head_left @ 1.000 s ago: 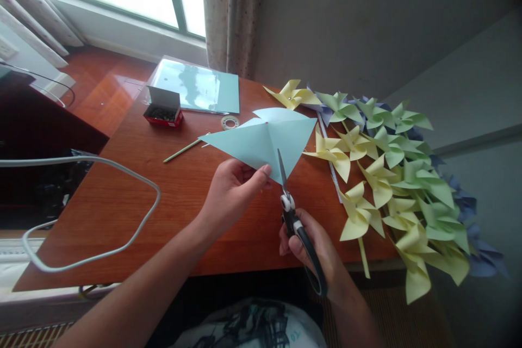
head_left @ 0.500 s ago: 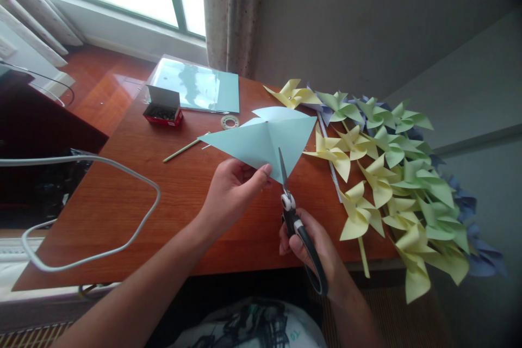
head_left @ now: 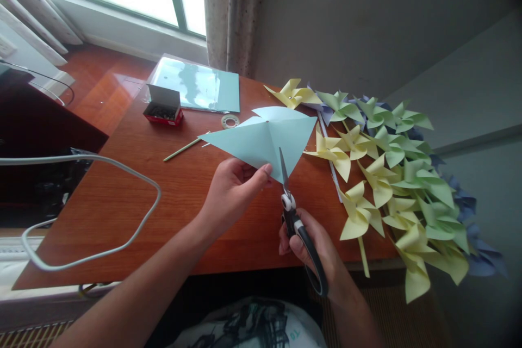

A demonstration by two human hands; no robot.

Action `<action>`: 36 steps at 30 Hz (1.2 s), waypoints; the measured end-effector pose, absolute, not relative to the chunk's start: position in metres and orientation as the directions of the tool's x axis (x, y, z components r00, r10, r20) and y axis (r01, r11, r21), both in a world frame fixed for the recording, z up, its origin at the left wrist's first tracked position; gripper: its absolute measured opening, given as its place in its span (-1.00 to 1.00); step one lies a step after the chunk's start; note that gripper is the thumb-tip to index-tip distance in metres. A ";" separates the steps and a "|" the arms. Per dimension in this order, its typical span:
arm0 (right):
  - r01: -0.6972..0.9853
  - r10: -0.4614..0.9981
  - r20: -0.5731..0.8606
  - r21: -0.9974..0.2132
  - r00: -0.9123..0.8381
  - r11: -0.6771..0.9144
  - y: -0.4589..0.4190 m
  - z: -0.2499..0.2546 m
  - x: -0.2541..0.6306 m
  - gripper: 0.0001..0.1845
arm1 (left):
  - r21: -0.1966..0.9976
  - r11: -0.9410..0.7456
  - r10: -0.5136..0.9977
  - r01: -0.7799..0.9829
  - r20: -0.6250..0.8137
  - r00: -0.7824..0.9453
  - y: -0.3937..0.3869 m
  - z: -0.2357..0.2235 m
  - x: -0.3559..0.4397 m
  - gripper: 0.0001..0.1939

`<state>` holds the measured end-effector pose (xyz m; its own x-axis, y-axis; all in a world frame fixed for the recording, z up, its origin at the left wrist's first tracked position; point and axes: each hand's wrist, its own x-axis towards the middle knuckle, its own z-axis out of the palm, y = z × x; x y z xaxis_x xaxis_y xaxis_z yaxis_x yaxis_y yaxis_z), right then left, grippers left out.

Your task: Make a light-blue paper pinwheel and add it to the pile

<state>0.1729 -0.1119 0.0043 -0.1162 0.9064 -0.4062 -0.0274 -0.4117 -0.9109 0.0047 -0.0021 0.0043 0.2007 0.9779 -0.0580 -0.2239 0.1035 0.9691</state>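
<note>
A light blue paper sheet (head_left: 244, 138), with slits between its flaps and a small dark dot at its centre, is held above the table. My left hand (head_left: 238, 187) pinches its near edge, thumb on top and fingers underneath. My right hand (head_left: 314, 244) is closed round the handles of black-and-white scissors (head_left: 289, 204). One scissor blade lies over the sheet, pointing from its near corner toward the centre; the other blade is hidden beneath the paper.
Yellow pinwheels (head_left: 359, 212) and green pinwheels (head_left: 391, 147) crowd the table's right side. Left of the sheet are an open red box (head_left: 163, 114), a tape roll (head_left: 230, 121) and a thin stick (head_left: 185, 149). Blue paper in plastic (head_left: 228, 92) lies behind. A white cable (head_left: 157, 196) loops at left.
</note>
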 end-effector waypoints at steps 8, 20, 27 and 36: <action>-0.037 0.911 -0.399 -0.914 -0.106 -0.405 -0.113 0.001 0.174 -0.46 | 0.956 0.105 0.974 -0.273 -0.044 0.222 -0.002 0.002 0.005 -0.81; -0.055 0.897 -0.435 -0.897 -0.077 -0.439 -0.113 -0.001 0.172 -0.48 | 0.956 0.096 0.978 -0.277 -0.038 0.207 -0.001 0.002 0.005 -0.82; -0.037 0.899 -0.434 -0.899 -0.064 -0.437 -0.115 -0.001 0.172 -0.48 | 0.957 0.093 0.977 -0.275 -0.034 0.210 -0.001 0.004 0.005 -0.81; -0.028 0.896 -0.440 -0.897 -0.059 -0.442 -0.114 -0.004 0.173 -0.48 | 0.953 0.098 0.978 -0.288 -0.039 0.203 -0.002 0.001 0.006 -0.83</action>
<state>0.1730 -0.1142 -0.0037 -0.0590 0.8961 -0.4399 -0.0279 -0.4420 -0.8966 0.0058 -0.0016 0.0013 0.2032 0.9783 -0.0395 -0.2876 0.0982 0.9527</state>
